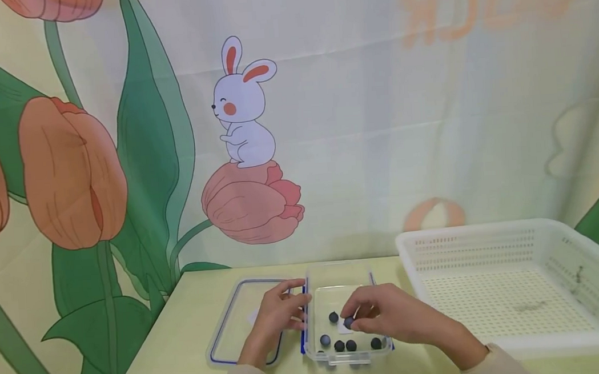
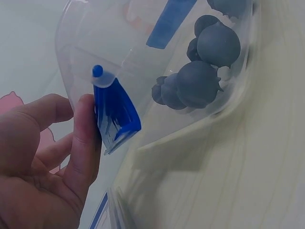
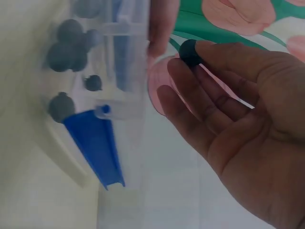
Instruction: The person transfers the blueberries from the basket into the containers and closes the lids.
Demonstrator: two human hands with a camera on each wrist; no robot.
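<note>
A clear plastic container [image 1: 311, 300] with blue clips stands on the table in the head view, with several dark blue balls [image 1: 351, 345] on its floor. My left hand [image 1: 289, 310] rests against its left wall. In the left wrist view the thumb [image 2: 86, 138] lies against a blue clip [image 2: 116, 114], fingers relaxed, with a cluster of balls [image 2: 200, 83] behind the wall. My right hand [image 1: 356, 316] hovers over the container, pinching one dark ball [image 1: 348, 322] between thumb and fingertips. The right wrist view shows that dark ball [image 3: 190, 51] at the fingertips.
The container's lid [image 1: 236, 328], clear with a blue seal, lies flat just left of my left hand. A large white perforated basket [image 1: 488, 238] stands at the right of the pale table [image 1: 176, 355]. A printed tulip-and-rabbit curtain hangs behind.
</note>
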